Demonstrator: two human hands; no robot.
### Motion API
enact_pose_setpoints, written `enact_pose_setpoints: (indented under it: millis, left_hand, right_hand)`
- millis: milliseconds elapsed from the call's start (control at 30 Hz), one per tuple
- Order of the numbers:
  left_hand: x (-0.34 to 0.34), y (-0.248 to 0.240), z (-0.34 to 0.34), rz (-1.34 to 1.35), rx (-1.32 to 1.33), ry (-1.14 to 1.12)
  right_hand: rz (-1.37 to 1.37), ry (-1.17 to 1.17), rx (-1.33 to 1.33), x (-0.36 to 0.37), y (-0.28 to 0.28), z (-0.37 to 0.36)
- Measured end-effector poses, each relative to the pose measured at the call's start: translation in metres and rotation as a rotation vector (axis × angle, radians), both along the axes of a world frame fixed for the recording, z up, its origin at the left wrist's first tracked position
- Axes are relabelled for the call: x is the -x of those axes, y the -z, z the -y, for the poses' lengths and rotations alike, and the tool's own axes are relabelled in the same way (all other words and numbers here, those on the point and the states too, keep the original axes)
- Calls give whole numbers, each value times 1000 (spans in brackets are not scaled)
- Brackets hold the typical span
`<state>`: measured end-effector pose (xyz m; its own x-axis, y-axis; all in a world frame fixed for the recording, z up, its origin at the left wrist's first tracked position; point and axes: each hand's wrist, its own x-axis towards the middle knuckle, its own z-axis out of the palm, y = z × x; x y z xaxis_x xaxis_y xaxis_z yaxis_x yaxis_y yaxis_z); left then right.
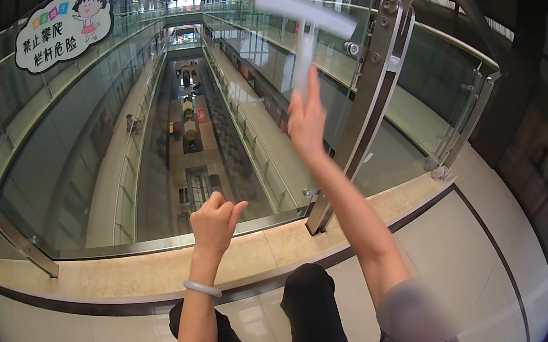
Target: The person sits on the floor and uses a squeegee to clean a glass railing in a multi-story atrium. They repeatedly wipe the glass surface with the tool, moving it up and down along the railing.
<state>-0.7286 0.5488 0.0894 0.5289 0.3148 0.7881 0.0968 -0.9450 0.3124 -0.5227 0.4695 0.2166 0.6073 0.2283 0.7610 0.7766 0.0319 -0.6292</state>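
Observation:
My right hand (308, 121) is raised and wrapped round the handle of a white T-shaped squeegee (306, 13). The squeegee is smeared by motion, its wide head tilted down to the right, in front of the upper part of a glass railing panel (147, 153). I cannot tell whether its blade touches the glass. Lower and to the left, my left hand (213, 222) is curled into a fist with the thumb sticking out to the right, and nothing shows in it. It is near the bottom of the panel, with a pale bangle (202, 289) on the wrist.
Metal posts (376, 102) flank the panel above a beige stone curb (163, 272). A cartoon sign (63, 29) is on the glass at upper left. Beyond lies a deep atrium with lower floors. At right stands another glass panel (438, 80), with a crumpled pale thing (440, 173) near its foot.

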Motion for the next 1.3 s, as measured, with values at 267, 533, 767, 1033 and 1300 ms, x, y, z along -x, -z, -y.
enact_pose_setpoints:
  millis: [267,533,767,1033,1300]
  left_hand:
    - [-10,18,4,-37,31,-24]
    - [-14,28,0,-111,49,16]
    - [-18,30,6,-107,-22,55]
    - [-12,29,3,-162,-47,34]
    - [-13,33,2,-149,-72,34]
  right_hand:
    - [109,20,-10,2,44,20]
    - [57,36,-102,-36,-91,31]
    - [132,54,83,-1,65,50]
    - [-78,-80,-31,-16,-87,35]
    - [64,-67,46,15,62,24]
